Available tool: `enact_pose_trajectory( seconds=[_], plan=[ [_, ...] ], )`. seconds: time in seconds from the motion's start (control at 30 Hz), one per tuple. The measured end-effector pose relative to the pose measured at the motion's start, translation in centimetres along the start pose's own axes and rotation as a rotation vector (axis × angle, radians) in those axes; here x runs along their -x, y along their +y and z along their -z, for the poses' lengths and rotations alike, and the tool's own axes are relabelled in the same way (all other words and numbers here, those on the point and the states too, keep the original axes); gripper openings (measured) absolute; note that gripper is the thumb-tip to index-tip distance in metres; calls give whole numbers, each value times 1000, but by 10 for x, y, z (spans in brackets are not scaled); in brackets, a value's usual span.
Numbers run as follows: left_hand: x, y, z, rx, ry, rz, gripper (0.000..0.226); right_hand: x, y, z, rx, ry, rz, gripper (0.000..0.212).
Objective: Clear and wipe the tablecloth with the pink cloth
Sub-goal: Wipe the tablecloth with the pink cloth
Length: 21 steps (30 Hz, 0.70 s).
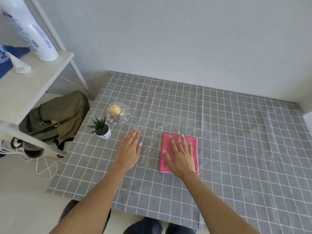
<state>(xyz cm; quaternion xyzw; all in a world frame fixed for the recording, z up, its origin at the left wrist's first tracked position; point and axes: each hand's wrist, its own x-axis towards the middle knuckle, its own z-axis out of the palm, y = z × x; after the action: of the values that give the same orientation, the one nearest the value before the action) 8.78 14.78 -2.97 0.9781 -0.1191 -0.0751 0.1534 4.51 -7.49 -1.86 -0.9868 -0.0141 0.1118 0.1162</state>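
A grey tablecloth (236,149) with a white grid covers the table. A folded pink cloth (194,142) lies flat near its middle. My right hand (181,157) presses flat on the pink cloth, fingers spread. My left hand (130,150) rests flat on the bare tablecloth, fingers together, a little to the left of the cloth. White crumbs (152,144) are scattered between my two hands and around the cloth.
A small potted plant (102,130) and a cut-glass bowl (119,113) holding a yellow object stand at the table's left edge. A white shelf (33,78) with spray bottles (32,29) stands at the left; under it sits an olive backpack (59,115).
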Motion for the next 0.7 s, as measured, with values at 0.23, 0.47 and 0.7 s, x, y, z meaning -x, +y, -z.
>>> enact_pose_trajectory(
  seconds=[0.23,0.47,0.7],
  plan=[
    [6,-24,-18,-41,14,45,54,-7,-11,-29,-11,48,-83,63],
    [5,-24,-17,-32,39,40,59,-10,-8,-36,-37,100,-68,63],
    [5,-26,-18,-55,39,41,60,-9,-8,-38,-57,107,-61,60]
  ],
)
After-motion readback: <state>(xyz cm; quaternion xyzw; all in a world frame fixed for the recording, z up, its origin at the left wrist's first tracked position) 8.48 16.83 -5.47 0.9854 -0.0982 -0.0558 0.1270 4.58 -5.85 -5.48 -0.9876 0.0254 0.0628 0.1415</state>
